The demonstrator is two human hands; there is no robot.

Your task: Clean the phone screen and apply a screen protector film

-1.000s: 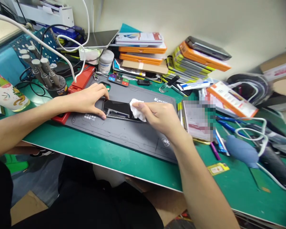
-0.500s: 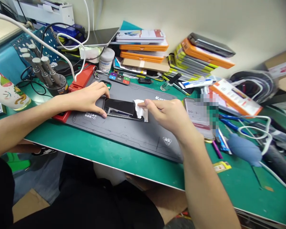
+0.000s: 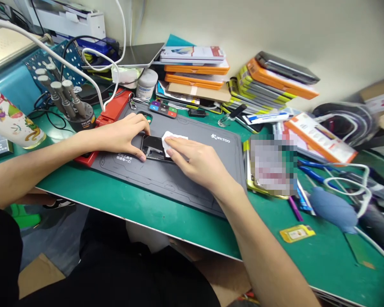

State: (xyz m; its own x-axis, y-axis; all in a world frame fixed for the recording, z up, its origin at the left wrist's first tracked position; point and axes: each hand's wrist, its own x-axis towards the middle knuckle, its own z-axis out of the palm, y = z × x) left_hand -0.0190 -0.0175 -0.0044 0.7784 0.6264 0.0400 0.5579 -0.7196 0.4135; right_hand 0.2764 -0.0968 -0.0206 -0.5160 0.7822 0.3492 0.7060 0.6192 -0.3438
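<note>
A black phone (image 3: 153, 142) lies flat on a dark grey work mat (image 3: 141, 177). My left hand (image 3: 124, 135) holds its left end, thumb at the near edge and fingers at the far edge. Over the phone's right part, my right hand (image 3: 200, 160) presses a white wipe (image 3: 167, 148) against the screen with its fingers. That hand covers most of the wipe and the phone's right end. Part of the phone's near edge shows between the two hands.
Left of the mat stand a red holder (image 3: 113, 108), a screwdriver stand (image 3: 81, 119) and a patterned cup (image 3: 14, 117). Stacked boxes (image 3: 195, 68) line the wall. On the right lie a blue air blower (image 3: 333, 209), cables and a yellow packet (image 3: 297, 233).
My right hand has moved left along the phone with the wipe, from its right end to over the screen, and its fingers lie flatter. My left hand stays on the phone's left end.
</note>
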